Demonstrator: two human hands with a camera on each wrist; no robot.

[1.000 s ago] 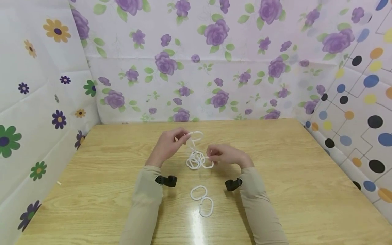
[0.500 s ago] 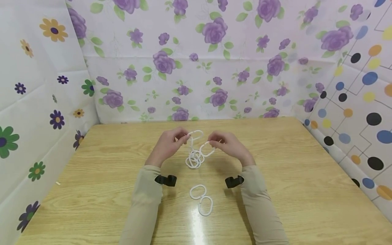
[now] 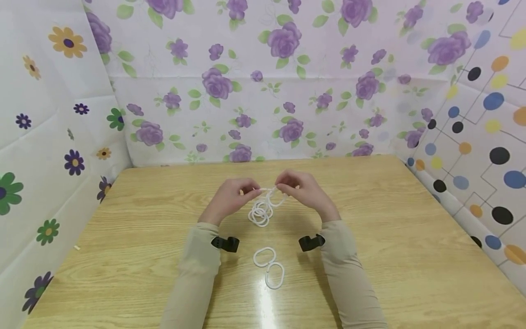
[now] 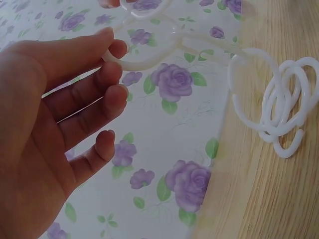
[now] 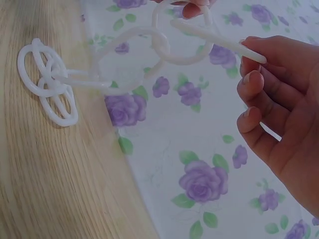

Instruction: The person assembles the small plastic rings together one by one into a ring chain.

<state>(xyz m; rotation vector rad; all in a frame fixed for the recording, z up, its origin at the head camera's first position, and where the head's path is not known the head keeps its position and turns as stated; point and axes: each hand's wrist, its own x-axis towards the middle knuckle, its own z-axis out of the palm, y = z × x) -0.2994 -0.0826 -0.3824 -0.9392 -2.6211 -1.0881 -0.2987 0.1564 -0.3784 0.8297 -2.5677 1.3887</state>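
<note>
My left hand (image 3: 231, 197) pinches one white oval plastic link (image 4: 144, 65) between thumb and forefinger. Below it, more joined links run down as a chain to a heap of white links (image 3: 260, 222) on the table. Across from it, my right hand (image 3: 305, 191) pinches another white link (image 5: 219, 38), seen nearly edge-on in the right wrist view, where it overlaps the left hand's link. Both hands are raised over the heap, their fingertips close together. Nearer the body, two joined white links (image 3: 283, 275) lie flat on the table between the forearms.
The wooden table (image 3: 135, 256) ends at a back wall covered in purple-flowered cloth (image 3: 246, 91). Patterned sheets stand at the left and right sides. A small pale scrap (image 3: 76, 247) lies near the table's left edge. Each wrist carries a black camera strap.
My right hand has risen from the heap, lifting its link up beside the one in my left hand. The left hand has lowered slightly and its link has tilted flatter.
</note>
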